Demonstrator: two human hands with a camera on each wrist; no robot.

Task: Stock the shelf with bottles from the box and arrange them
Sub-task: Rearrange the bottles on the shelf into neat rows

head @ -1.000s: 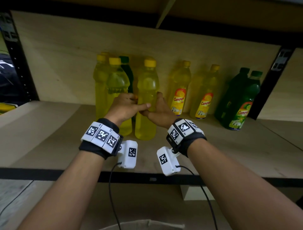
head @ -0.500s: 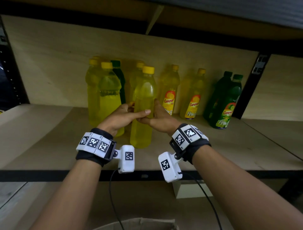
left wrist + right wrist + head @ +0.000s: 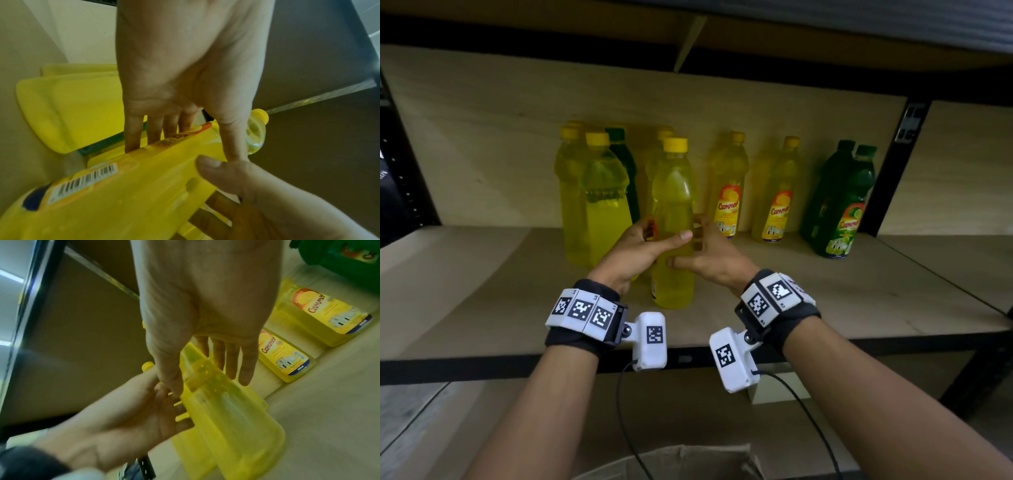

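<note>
A yellow bottle (image 3: 674,205) with a yellow cap stands upright near the front of the wooden shelf (image 3: 842,308); whether its base touches the board I cannot tell. Its label faces away from me, and a barcode shows on the bottle (image 3: 102,186) in the left wrist view. My left hand (image 3: 640,246) holds its left side, thumb across the front and fingers behind. My right hand (image 3: 714,255) holds its right side, thumb on the front and fingers behind. In the right wrist view the right hand (image 3: 201,305) has nearly straight fingers beside the bottle (image 3: 216,402).
Several yellow bottles (image 3: 602,205) and a dark green one (image 3: 625,164) stand close to the left. Two labelled yellow bottles (image 3: 727,202) and two green bottles (image 3: 842,205) line the back right. A black upright (image 3: 887,164) bounds the bay. An open cardboard box (image 3: 688,459) sits below.
The held bottle has come forward out of the row toward the shelf's front edge. Both hands stayed on it and my right thumb now sits lower on its front.
</note>
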